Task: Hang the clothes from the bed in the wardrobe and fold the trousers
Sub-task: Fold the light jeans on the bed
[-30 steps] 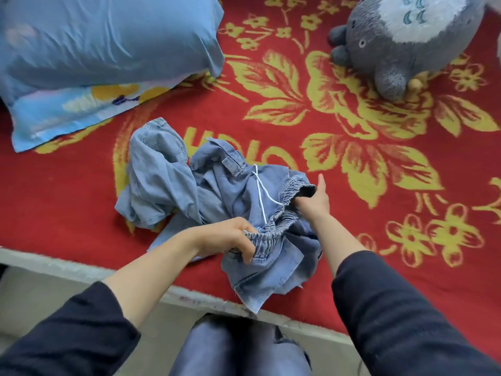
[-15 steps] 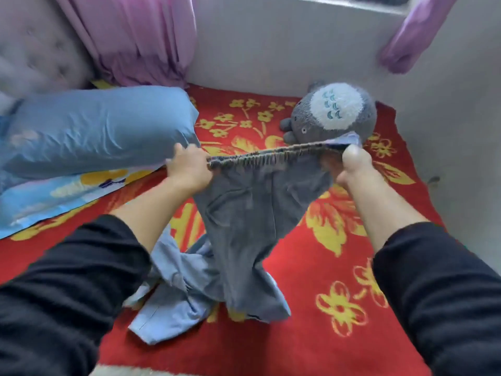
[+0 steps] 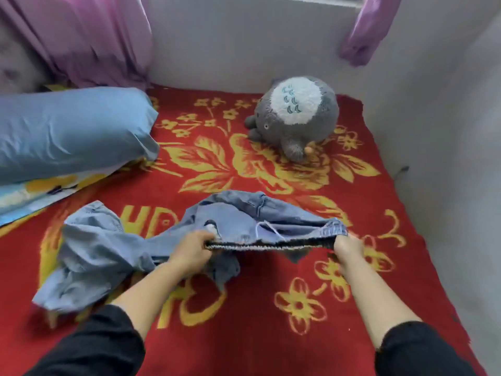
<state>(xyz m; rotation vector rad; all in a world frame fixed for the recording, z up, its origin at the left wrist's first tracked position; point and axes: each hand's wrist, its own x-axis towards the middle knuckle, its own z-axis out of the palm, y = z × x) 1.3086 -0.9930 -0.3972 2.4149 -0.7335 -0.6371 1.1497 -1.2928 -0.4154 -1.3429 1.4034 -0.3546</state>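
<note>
Head view: the blue denim trousers are held by their elastic waistband between the two grips, low over the red flowered blanket of the bed, about midway across it. The left grip is curled round the band's left end and the right grip clasps its right end, so the band runs taut and straight. A white drawstring lies loose behind it. The crumpled legs trail left across the blanket. A blue pillow lies at the bed's left edge, and a grey plush toy sits near the far edge.
</note>
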